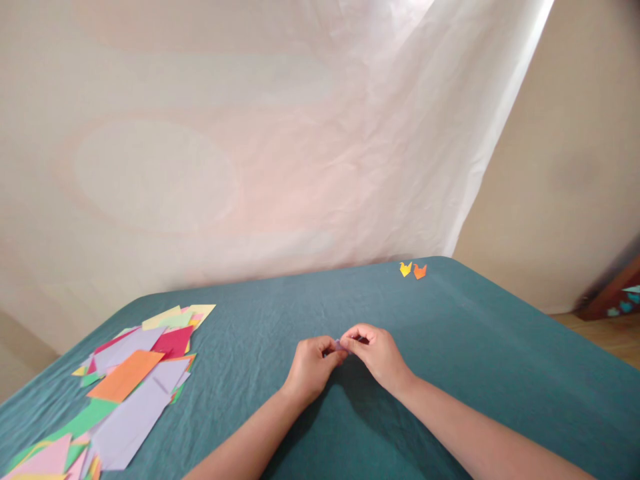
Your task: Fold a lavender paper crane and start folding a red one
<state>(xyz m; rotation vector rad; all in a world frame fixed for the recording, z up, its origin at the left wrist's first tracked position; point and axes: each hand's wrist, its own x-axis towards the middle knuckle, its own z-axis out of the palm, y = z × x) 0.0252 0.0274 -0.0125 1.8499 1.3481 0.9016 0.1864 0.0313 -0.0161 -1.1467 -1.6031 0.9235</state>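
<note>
Both my hands meet at the middle of the teal tablecloth (450, 373). My left hand (313, 367) and my right hand (377, 353) pinch a small lilac folded paper piece (339, 345) between their fingertips. Most of the piece is hidden by the fingers. Far off at the back right sit a yellow folded paper figure (405, 269) and an orange folded paper figure (420, 271), side by side.
A loose pile of coloured paper sheets (130, 387) lies at the left, lilac, orange, red, green, pink and yellow. A white wrinkled sheet (250, 147) hangs behind the table. The table edge drops off at the right toward a wooden floor (610, 333).
</note>
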